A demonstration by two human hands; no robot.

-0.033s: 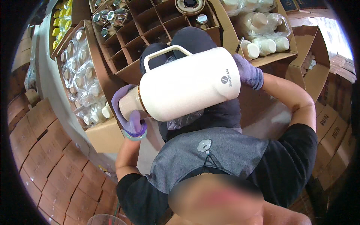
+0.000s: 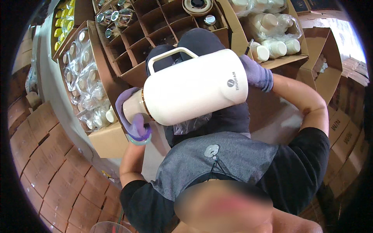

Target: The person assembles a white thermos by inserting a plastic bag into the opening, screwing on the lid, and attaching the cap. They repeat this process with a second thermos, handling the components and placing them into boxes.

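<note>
A large white thermos jug [image 2: 194,87] lies on its side across my lap, its cream handle [image 2: 171,56] on the far side. At its left end is a beige lid or stopper [image 2: 134,106] above a shiny copper-coloured ring. My left hand [image 2: 136,126], in a purple glove, is wrapped round that lid. The jug's base end rests against my right hand [image 2: 256,73], also gloved. Most of the right fingers are hidden behind the base, but the hand grips there. Some clear plastic film [image 2: 192,124] shows under the jug.
Ahead stands a cardboard box with dividers [image 2: 136,50], holding several shiny flasks and a round beige lid [image 2: 197,6]. Boxes of bagged cream lids flank it, left [image 2: 83,77] and right [image 2: 274,35]. Yellow-topped items [image 2: 62,29] fill a far-left box. Stacked brown cartons [image 2: 58,178] line the left.
The white jug has shifted very slightly left and turned a little about its length. Both hands keep their places on it.
</note>
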